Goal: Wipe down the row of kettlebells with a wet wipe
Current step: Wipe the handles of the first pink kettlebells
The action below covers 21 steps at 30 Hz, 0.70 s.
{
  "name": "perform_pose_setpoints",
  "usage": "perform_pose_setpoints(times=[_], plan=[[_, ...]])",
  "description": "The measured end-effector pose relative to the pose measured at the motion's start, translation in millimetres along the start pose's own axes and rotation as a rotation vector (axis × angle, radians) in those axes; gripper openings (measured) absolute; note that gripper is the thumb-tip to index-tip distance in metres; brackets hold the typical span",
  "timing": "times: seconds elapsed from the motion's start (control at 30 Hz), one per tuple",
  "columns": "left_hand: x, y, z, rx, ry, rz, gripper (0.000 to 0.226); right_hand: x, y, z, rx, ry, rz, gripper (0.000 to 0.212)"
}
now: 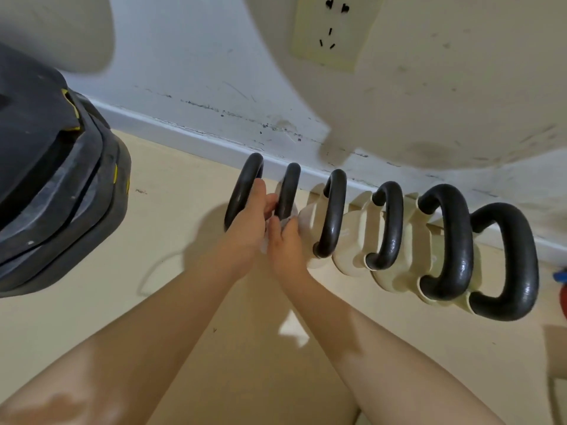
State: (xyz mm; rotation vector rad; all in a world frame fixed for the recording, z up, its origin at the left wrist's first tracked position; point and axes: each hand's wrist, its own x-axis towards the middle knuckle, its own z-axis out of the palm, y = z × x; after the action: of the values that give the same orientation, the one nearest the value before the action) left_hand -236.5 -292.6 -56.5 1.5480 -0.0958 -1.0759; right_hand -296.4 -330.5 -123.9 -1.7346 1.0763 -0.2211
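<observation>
My right hand (283, 240): fingers curled, clamping the crumpled white wet wipe (283, 221).
My left hand (250, 220): gripping the second smooth black loop handle (288, 188).
Right of my hands: glossy cream kettlebells (346, 240).

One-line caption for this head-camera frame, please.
Both hands work at the second kettlebell in a wall-side row of six; right hand pinches a wet wipe.

We are seeing the kettlebells (334, 228) standing packed side by side against the wall (214, 87), their handles leaving only narrow gaps. Open floor (184, 302) is lying in front of the row. A stack of dark mats (55, 179) is crowding the left side.
</observation>
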Motion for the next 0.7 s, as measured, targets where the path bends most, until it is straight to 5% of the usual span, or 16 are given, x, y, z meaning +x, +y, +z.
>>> perform_pose_setpoints(times=[0.1,0.2,0.27,0.5,0.7], plan=[[1.8,-3.6,5.8,-0.008,-0.017,0.015,0.059,28.1,-18.0,-5.6,-0.066,0.050,-0.079,0.013],[3.2,-9.4,1.5,-0.018,0.035,0.052,0.053,18.7,-16.8,0.7,0.024,0.043,-0.085,0.058],[3.1,-9.7,-2.1,-0.007,-0.011,0.058,0.055,0.0,-0.3,11.0,-0.180,0.078,-0.208,0.072],[9.3,-25.5,-22.6,-0.068,-0.054,-0.014,0.064,7.5,16.6,-18.2,-0.817,-0.026,-0.727,0.053],[3.9,-31.8,-19.1,-0.006,-0.031,0.039,0.057,4.7,11.7,-9.5,-0.915,0.100,-0.768,0.025]])
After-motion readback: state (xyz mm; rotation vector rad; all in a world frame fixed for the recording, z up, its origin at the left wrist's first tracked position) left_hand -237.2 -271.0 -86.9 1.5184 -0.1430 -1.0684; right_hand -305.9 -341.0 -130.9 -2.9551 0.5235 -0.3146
